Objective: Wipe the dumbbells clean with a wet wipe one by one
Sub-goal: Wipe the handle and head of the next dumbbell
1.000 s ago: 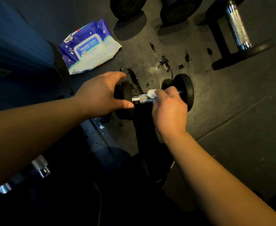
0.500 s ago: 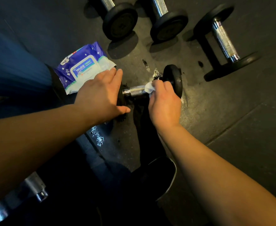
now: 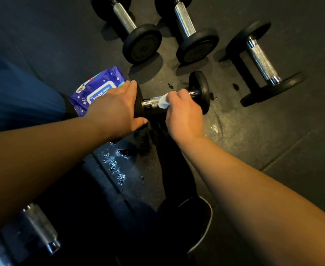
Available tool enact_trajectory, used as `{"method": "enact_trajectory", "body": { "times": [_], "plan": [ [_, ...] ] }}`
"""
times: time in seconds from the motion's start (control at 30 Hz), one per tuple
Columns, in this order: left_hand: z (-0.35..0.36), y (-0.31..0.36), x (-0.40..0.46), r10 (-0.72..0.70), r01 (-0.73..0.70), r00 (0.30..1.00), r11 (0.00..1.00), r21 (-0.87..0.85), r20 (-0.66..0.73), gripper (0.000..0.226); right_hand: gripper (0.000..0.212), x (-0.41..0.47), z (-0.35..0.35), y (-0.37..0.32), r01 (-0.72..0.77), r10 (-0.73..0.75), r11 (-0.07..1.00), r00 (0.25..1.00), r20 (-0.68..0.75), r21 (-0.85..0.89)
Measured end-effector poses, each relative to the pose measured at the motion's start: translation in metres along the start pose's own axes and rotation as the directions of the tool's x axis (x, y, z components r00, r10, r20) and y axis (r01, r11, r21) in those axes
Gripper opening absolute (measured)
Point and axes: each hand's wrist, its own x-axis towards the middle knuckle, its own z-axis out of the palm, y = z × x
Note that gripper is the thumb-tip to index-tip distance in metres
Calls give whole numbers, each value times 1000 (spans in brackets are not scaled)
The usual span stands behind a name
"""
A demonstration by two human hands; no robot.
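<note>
Covering the whole view is a dark rubber floor [image 3: 273,143] with tile seams running across it and wet patches [image 3: 115,166] glinting near its middle. Toward the far edge of the floor three dumbbells lie apart from one another: one [image 3: 130,29], a second [image 3: 188,29] just beside it, and a third [image 3: 261,62] to the right. A blue wet wipe pack [image 3: 96,89] lies flat left of centre, its contents hidden. At the middle, the dumbbell being cleaned [image 3: 199,91] is gripped by both hands: the left hand [image 3: 115,110] curls over its left plate, and the right hand [image 3: 184,112] closes round the chrome handle, pinching a white wet wipe [image 3: 163,101] against it. Another chrome handle [image 3: 38,229] shows at the near left corner.
</note>
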Motion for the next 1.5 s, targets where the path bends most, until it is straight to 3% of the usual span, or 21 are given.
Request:
{"method": "enact_trajectory", "body": {
  "times": [0.1,0.2,0.27,0.43,0.6,0.67,0.77,0.83,0.97,1.13,1.27,1.4,1.5],
  "plan": [
    [-5,-3,7,-16,14,996,1000,15,89,115,13,4,4,-4,30,-30,999,999,16,10],
    [-9,-7,15,-4,3,991,1000,6,131,118,12,9,3,4,-127,130,991,990,-59,48],
    [-11,-8,20,0,1,988,1000,-10,155,118,13,8,4,2,-159,161,986,986,-41,52],
    [-15,-8,27,3,-1,986,1000,-10,164,97,9,0,17,-27,81,-97,989,986,136,120],
    [-15,-7,24,2,-1,984,1000,-6,178,109,8,17,7,-19,-111,113,991,993,-24,77],
    [-17,-4,22,-11,12,983,1000,-2,186,111,9,18,5,-19,-112,113,991,994,-10,79],
    [-17,0,17,-13,14,985,1000,-5,173,107,11,10,12,-29,47,-57,995,991,120,91],
    [-15,2,13,-16,15,988,1000,7,155,103,11,9,12,-31,81,-92,993,986,136,83],
    [-12,4,6,-18,14,994,999,35,112,100,11,14,4,-19,-114,112,990,993,29,87],
    [-10,6,-4,-1,-1,999,999,32,54,93,11,9,5,-39,52,-71,993,982,176,107],
    [-6,8,-14,5,-6,999,1000,19,34,88,20,22,-1,-31,-72,67,997,983,169,18],
    [-4,8,-18,15,-15,1000,1000,4,-11,82,18,16,-4,-47,11,-19,999,960,280,30],
    [-5,9,-21,12,-12,1000,1000,10,-8,84,22,24,-9,-33,-116,116,993,965,233,-16]
  ]
}}
